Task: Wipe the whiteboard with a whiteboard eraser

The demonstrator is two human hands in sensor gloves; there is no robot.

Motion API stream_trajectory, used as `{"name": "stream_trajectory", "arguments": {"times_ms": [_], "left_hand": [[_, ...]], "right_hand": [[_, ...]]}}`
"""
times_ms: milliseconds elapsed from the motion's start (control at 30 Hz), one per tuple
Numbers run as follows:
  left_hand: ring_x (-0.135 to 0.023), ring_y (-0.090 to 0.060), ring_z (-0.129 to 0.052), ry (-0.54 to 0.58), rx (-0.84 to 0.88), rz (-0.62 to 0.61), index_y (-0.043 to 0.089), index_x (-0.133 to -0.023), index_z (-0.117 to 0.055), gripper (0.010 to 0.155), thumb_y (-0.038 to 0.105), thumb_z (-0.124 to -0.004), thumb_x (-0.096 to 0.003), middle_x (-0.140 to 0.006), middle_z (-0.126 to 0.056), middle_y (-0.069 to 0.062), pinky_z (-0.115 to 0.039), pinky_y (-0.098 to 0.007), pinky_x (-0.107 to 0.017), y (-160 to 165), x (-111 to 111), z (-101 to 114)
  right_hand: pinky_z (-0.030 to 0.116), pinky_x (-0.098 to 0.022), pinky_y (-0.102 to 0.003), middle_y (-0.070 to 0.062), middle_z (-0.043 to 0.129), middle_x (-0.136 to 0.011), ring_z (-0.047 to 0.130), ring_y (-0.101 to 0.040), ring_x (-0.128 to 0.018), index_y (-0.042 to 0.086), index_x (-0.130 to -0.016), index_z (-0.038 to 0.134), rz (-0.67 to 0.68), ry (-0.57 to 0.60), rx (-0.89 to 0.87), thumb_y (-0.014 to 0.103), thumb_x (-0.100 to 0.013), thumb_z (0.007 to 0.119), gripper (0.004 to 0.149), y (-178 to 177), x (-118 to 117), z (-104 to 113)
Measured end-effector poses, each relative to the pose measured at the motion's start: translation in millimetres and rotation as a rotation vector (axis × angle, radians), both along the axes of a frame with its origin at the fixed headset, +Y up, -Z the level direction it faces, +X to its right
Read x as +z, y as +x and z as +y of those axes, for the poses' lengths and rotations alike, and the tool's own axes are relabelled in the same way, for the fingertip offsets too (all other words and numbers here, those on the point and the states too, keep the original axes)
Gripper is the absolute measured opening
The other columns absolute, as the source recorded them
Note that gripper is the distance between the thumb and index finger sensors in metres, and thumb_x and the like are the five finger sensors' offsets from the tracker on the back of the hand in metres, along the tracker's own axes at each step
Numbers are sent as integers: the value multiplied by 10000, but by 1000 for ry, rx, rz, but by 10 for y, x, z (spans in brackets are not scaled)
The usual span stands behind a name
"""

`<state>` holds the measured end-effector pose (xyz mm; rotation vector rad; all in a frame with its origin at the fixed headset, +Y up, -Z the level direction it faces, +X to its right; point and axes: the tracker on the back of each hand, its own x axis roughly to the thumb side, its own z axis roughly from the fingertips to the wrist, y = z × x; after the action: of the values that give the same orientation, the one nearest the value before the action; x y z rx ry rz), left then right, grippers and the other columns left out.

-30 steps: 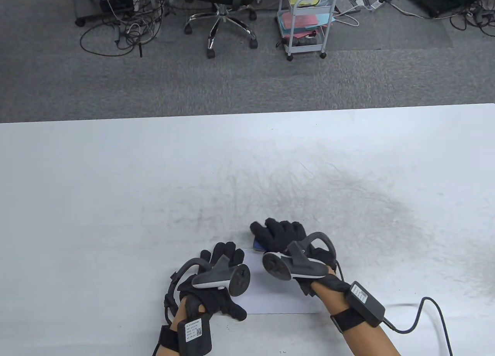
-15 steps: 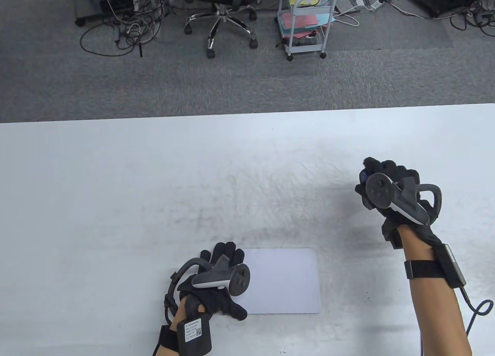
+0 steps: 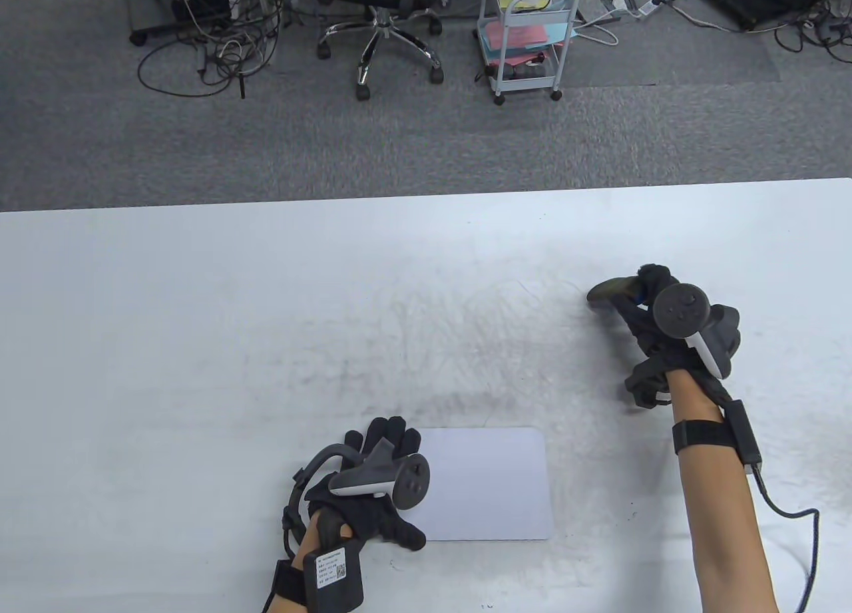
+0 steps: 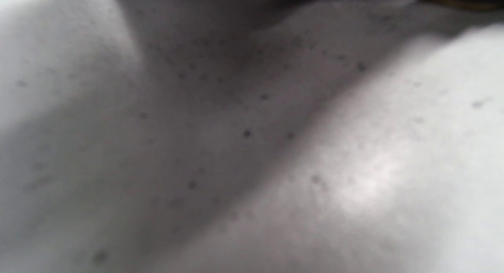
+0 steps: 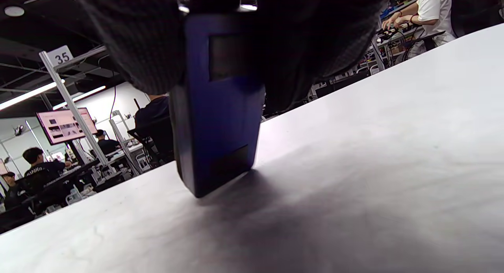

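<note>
The whiteboard eraser (image 5: 220, 107) was held in the right hand (image 3: 672, 337), far out to the right and well away from the left hand (image 3: 373, 486). It was blue, with a dark pad on one side. In the right wrist view it was gripped at its top by the gloved fingers (image 5: 134, 40), and its low end was touching the table (image 3: 200, 320) or was just above it; which one could not be told. In the table view only a small blue bit and the dark pad end (image 3: 609, 291) were seen, sticking out to the left past the glove.

The whiteboard (image 3: 489, 483) was lying flat on the table, just to the right of the left hand and well apart from the right hand. It was white with round corners. Its left edge was covered by the left hand, which was laid flat with the fingers spread, pressing down on that edge. Nothing was gripped by this hand. The left wrist view was blurry, and only a gray, spotted surface was shown there.

Gray smudges (image 3: 479, 333) were spread over the table between the two hands. Beyond the table, an office chair (image 3: 386, 27) and a small white cart (image 3: 529, 37) were seen on the gray floor.
</note>
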<state>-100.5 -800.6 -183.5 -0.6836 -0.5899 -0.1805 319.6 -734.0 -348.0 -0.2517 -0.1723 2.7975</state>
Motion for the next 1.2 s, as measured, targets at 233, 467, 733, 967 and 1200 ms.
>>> {"name": "stream_trajectory", "arguments": {"times_ms": [233,467,733,967,1200], "left_hand": [[-1005,-530,20,1,-5,1,53,-1060,87,1322,804,-628,-241,-1087,127,-283,-207,-689,-727,0,0,2],[-1006,-529,18,5,-10,2,57,-1060,88,1321,804,-624,-236,-1088,127,-281,-208,-687,-729,2,3,7],[-1016,-523,14,5,-10,7,64,-1063,84,1311,806,-624,-246,-1096,120,-274,-212,-683,-735,2,1,21],[-1046,-503,-45,102,96,170,84,-1105,-13,1161,762,-604,-370,-1154,25,-237,-258,-661,-759,-70,-37,332],[-1036,-513,-5,473,153,416,120,-1121,7,1104,755,-564,-421,-1153,65,-232,-230,-676,-749,-258,51,865]], "right_hand": [[746,-711,-624,-91,859,-1044,974,-339,-865,198,-994,597,49,-86,241,582,-518,870,670,17,167,-207],[722,-722,-620,-69,890,-1015,972,-317,-856,191,-976,640,51,-130,404,604,-497,870,672,-93,231,-300],[635,-718,-693,-137,820,-1072,914,-354,-887,137,-1039,681,181,31,427,664,-499,810,765,-185,734,20],[661,-734,-651,-101,829,-1071,898,-351,-909,193,-1000,748,274,67,349,524,-634,660,502,-478,1412,343],[529,-780,-689,-252,471,-1266,578,-507,-1112,180,-1160,569,267,133,352,561,-641,633,647,-709,1971,500]]}}
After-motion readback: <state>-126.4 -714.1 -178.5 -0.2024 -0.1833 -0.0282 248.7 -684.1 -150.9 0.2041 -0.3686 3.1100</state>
